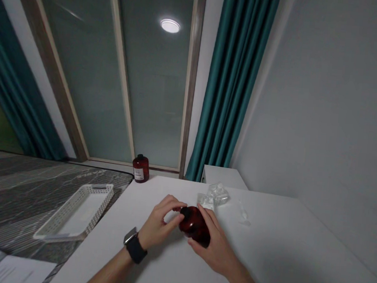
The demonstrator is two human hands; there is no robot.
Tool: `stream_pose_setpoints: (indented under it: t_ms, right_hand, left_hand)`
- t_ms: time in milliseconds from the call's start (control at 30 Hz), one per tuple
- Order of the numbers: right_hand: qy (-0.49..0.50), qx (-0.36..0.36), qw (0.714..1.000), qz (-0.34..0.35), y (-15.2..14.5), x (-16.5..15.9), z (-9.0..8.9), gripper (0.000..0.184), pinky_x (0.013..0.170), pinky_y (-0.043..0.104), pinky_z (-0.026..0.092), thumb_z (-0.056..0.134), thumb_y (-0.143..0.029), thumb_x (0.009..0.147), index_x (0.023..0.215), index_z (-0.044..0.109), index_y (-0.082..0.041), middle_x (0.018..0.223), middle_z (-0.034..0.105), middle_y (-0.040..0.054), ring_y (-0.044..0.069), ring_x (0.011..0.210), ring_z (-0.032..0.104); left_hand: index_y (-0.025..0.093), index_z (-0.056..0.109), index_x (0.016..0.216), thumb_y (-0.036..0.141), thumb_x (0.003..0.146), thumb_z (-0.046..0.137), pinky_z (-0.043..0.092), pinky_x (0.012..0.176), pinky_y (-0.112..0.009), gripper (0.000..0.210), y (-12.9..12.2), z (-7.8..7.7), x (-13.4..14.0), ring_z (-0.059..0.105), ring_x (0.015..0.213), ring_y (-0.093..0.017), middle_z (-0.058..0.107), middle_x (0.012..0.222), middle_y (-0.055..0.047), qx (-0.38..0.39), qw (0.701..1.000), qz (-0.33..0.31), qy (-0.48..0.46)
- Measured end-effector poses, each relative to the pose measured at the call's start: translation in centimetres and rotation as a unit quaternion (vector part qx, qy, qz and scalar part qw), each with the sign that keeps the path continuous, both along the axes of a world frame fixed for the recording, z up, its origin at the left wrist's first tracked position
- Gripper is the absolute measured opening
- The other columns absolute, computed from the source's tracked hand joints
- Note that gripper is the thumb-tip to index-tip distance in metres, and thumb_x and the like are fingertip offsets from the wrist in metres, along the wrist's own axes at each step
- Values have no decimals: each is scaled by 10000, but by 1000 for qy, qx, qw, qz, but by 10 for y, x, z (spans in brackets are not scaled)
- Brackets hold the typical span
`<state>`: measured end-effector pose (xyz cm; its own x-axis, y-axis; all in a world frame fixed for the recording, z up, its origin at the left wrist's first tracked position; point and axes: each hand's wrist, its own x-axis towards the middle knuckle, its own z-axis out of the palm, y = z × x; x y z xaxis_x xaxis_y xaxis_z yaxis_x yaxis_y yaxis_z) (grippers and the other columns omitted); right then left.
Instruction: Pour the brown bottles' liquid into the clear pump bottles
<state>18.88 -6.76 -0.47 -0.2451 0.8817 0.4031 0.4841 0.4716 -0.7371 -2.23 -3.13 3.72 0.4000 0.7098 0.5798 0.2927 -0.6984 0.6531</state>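
Note:
A dark red-brown bottle [197,226] lies tilted over the white table, its black cap [185,211] pointing left. My right hand [217,245] is wrapped round the bottle's body from the right. At the cap, the thumb and fingers of my left hand [160,222] close on it from the left; a watch with a dark band sits on that wrist. Crumpled clear plastic packaging [217,194] lies just beyond the bottle. A second brown bottle [140,169] with a white label and black cap stands upright at the table's far left corner.
The white table [263,262] meets a grey wall on the right. A white perforated basket [78,213] rests on the grey patterned surface at left, with an open book [12,269] nearer. A thin clear plastic piece [243,213] lies right. Behind stand a white cabinet [225,176] and teal curtain [235,84].

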Motion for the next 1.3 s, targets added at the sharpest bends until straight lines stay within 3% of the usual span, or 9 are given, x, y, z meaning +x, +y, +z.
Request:
stream_pose_setpoints:
  t_ms: [167,367,467,733,933,1100,1200,1300]
  right_hand:
    - [-27,-2,999,21,0,8,4,870,1146,450,360,728,-227,747,1506,309,-303,1446,458,89,282,1337,461]
    - [-5,-25,999,42,5,12,5,694,1128,461,369,659,-280,818,1460,395,-258,1439,504,103,286,1317,493]
    - [-5,-49,998,38,7,12,1,711,1116,479,373,684,-301,799,1450,402,-249,1425,529,109,298,1301,510]
    - [-19,-21,1000,11,4,7,-6,761,1112,462,374,715,-257,757,1443,385,-262,1405,528,106,297,1295,502]
    - [-28,-16,999,5,2,2,-3,836,1103,472,380,784,-244,682,1421,395,-262,1364,512,117,310,1259,511]
    - [42,-20,999,29,4,5,-9,755,1137,500,320,678,-347,822,1464,293,-247,1450,441,138,313,1350,426]
    - [69,-20,997,41,5,7,-11,707,1149,494,300,615,-394,877,1474,270,-240,1471,416,131,305,1376,393]
    - [76,-1,996,54,5,8,-8,581,1128,471,332,548,-399,920,1443,339,-254,1430,444,113,289,1351,411]
  left_hand:
    - [199,626,1083,352,965,516,470,812,-362,222,2,-4,0,565,895,-222,603,932,-75,-7,999,-23,32]
    - [197,584,1024,341,986,481,439,840,-365,181,3,-9,1,535,922,-225,581,954,-69,-4,999,-31,39]
    - [201,577,1028,340,983,489,431,876,-378,170,6,-11,0,514,971,-236,573,992,-76,13,999,-29,36]
    - [213,552,1015,325,982,477,411,966,-401,139,5,-17,3,479,1087,-249,520,1106,-94,12,1000,-4,19]
    - [204,496,868,490,952,497,415,910,-410,299,2,-16,6,489,1025,-260,530,1018,-84,1,1000,-10,-20]
    - [187,521,1091,534,942,483,420,888,-397,380,1,-11,6,508,983,-248,551,1042,-86,-46,997,-62,-31]
    - [188,519,1175,430,906,588,417,915,-395,368,-1,-9,7,522,1032,-254,566,1117,-90,-80,993,-84,-22]
    - [190,523,1188,322,867,647,420,932,-394,368,-2,-8,10,539,1056,-252,579,1141,-86,-109,989,-91,-37]
